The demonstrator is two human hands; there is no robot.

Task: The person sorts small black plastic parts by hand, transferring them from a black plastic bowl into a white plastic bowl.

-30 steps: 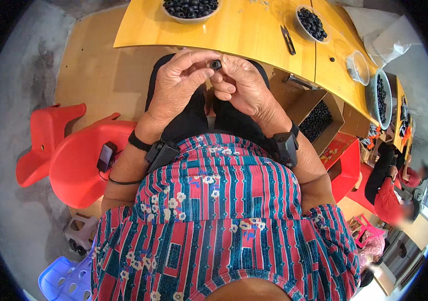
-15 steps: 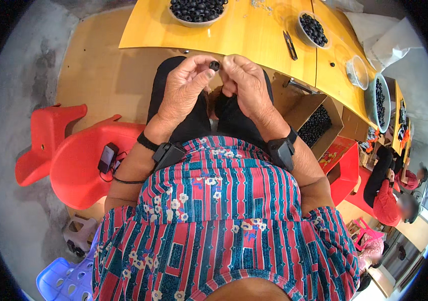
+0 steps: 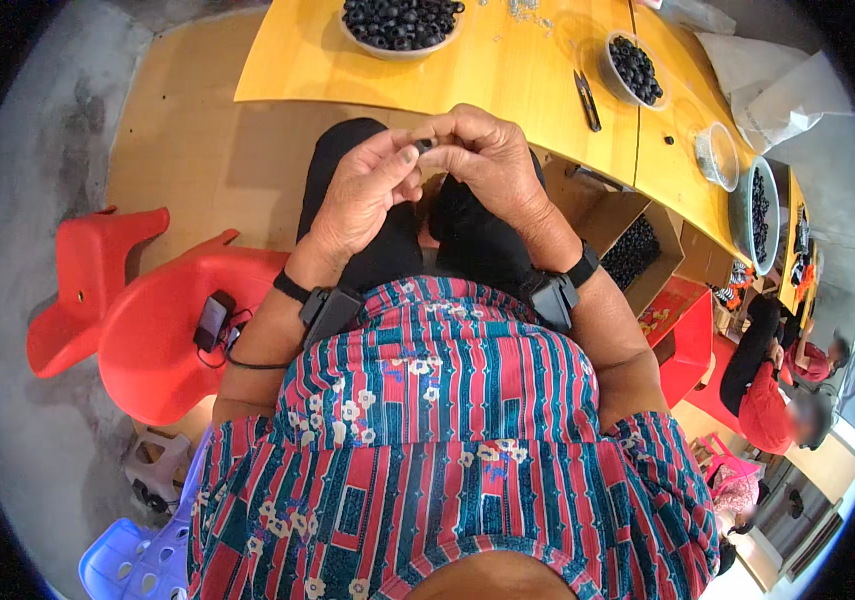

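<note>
Above my lap, just off the table's near edge, both hands meet at a small black ring-shaped part [image 3: 424, 146]. My left hand [image 3: 359, 200] pinches it between thumb and fingers. The thumb and forefinger of my right hand [image 3: 495, 168] close on the same part from the other side and cover much of it. On the table, a clear bowl [image 3: 387, 52] holds a heap of similar black parts. A pair of black thread snips [image 3: 587, 102] lies to its right, with a single loose black part [image 3: 668, 140] farther right.
Right along the yellow table [image 3: 507, 85] stand another bowl [image 3: 644, 105], a clear tub [image 3: 717, 157] and a pale basin [image 3: 748, 215]. A cardboard box [image 3: 671, 272] of black parts is below. Red chairs [image 3: 152, 350] stand left; people [image 3: 762, 410] sit far right.
My right hand has moved slightly left and its thumb and forefinger have come onto the black part, which now shows less between my fingers. My left hand has barely shifted.
</note>
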